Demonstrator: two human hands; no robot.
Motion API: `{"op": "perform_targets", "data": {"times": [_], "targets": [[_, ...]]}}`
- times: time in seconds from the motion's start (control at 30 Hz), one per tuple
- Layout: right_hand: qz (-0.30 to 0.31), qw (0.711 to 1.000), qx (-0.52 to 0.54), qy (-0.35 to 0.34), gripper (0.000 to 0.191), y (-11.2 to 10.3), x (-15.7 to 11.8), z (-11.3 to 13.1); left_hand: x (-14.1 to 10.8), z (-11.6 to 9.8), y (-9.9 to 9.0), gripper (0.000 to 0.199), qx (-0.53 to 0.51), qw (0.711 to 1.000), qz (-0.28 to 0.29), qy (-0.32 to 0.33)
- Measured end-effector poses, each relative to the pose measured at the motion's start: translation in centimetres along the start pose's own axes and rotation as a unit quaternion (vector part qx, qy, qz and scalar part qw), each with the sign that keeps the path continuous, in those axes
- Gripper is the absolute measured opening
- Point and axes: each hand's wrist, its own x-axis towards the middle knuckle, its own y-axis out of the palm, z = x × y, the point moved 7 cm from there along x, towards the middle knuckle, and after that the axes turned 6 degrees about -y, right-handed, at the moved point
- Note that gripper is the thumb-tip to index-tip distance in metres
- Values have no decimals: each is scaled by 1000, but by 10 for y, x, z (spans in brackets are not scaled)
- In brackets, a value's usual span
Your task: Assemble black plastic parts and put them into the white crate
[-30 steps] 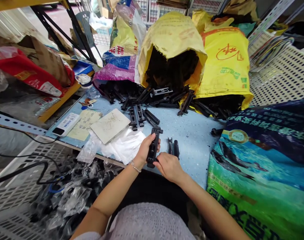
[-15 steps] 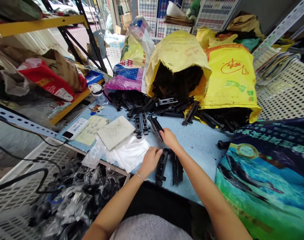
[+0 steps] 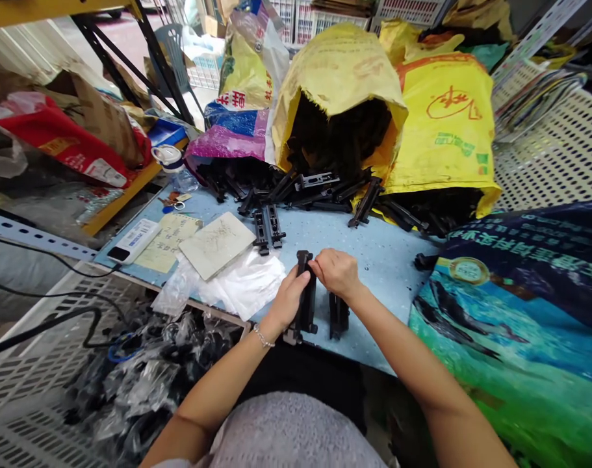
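My left hand (image 3: 288, 302) is closed around long black plastic parts (image 3: 306, 305), held upright side by side near the table's front edge. My right hand (image 3: 338, 273) has its fingers curled in against the upper end of these parts; its fingertips are partly hidden. Under my right wrist, another black plastic piece (image 3: 339, 317) rests on the blue table (image 3: 383, 279). A pair of slotted black parts (image 3: 268, 229) lies farther back, beside a grey square plate (image 3: 218, 244).
Yellow sacks (image 3: 342, 71) spill a heap of black parts (image 3: 320, 195) along the back. White plastic film (image 3: 249, 283) lies left of my hands. A crate (image 3: 27, 364) with plastic-wrapped pieces stands lower left, a blue-green sack (image 3: 510, 338) at right.
My right hand has brought a black part from the middle of the table back to my left hand. My left hand now grips parts upright, and the view has shifted slightly.
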Motion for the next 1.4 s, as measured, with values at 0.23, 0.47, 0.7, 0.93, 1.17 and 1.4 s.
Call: {"op": "perform_targets", "data": {"times": [0.23,0.47,0.7,0.93,1.17,1.4], "targets": [[40,995,87,12,48,21,-61,66,14,5,-38,44,18,995,-100,0],[91,970,176,144,40,32,-28,25,10,20,-74,40,541,828,-133,-59],[121,940,159,277,35,98,103,-15,15,65,-22,44,560,818,-106,-76],[116,946,222,205,21,74,29,14,35,5,-78,51,60,981,-168,80],[-21,863,445,238,39,20,-13,8,7,0,-27,48,25,998,-11,61],[91,777,559,275,50,47,-37,28,4,-7,-23,45,9,998,-16,67]]}}
